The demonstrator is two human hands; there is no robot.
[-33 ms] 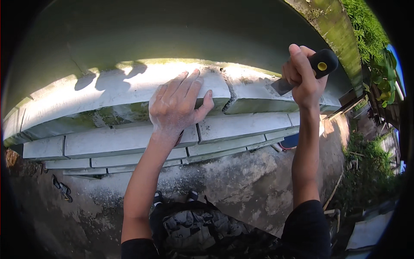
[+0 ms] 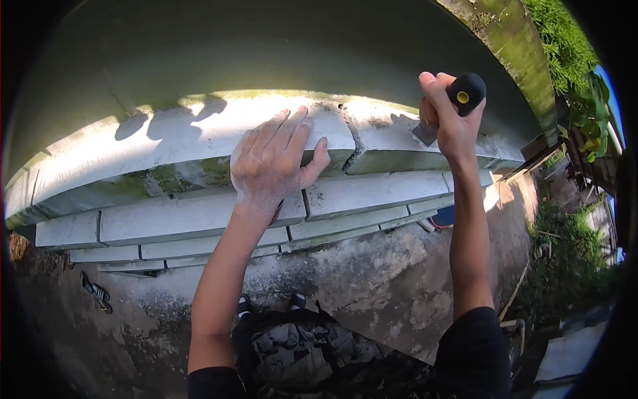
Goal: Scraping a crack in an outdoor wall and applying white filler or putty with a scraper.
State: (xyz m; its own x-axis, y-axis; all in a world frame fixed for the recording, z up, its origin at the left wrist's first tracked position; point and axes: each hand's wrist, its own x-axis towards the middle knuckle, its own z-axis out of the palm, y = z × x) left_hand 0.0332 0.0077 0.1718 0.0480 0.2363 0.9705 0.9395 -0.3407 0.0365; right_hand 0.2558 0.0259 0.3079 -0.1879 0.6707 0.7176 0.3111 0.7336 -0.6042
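Note:
My left hand (image 2: 274, 153), dusted with white powder, lies with its fingers apart on the pale top of a block ledge (image 2: 179, 136). My right hand (image 2: 452, 123) is wrapped around the black handle of a scraper (image 2: 468, 93), which has a yellow dot on its end. The scraper's metal blade (image 2: 425, 134) points down toward the ledge's top, to the right of a dark crack (image 2: 355, 149) between two blocks. Whether the blade's edge touches the surface is hard to tell. Fingers hide part of the blade and handle.
A dark green wall (image 2: 266, 53) rises behind the ledge. Below it, more pale block courses (image 2: 372, 199) step down to a stained concrete floor (image 2: 372, 266). Sandals (image 2: 100, 296) lie at lower left, a blue basin (image 2: 444, 218) stands under the ledge, and plants (image 2: 565, 46) grow at right.
My right hand has shifted left with the scraper, bringing the blade closer to the crack. My left hand has stayed in place on the ledge.

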